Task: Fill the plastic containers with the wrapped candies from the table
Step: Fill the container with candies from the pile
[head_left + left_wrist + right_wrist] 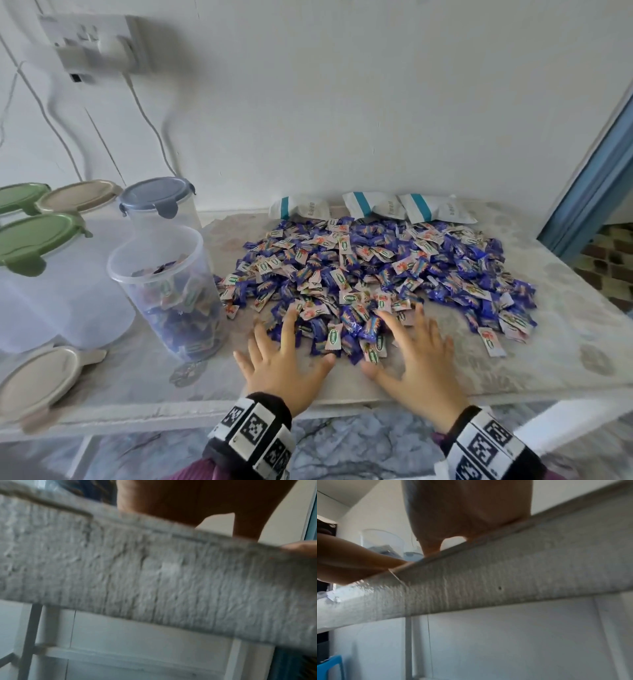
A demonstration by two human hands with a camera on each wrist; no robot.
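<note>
A wide heap of blue and white wrapped candies [370, 274] covers the middle of the table [565, 329]. A clear plastic container [164, 287] without a lid stands at the heap's left edge, part filled with candies. My left hand [284, 356] lies flat, fingers spread, its fingertips reaching into the near edge of the heap. My right hand [414, 356] lies flat beside it, fingers spread onto the candies too. Neither hand holds anything. Both wrist views show mostly the table's front edge [154, 577] [505, 574] with the palms above it.
Behind the open container stands one with a blue-grey lid [156, 195]. Containers with green lids [37, 240] and a beige lid [78, 195] crowd the far left. A loose beige lid [41, 380] lies near the front left. White bags [407, 205] lie by the wall.
</note>
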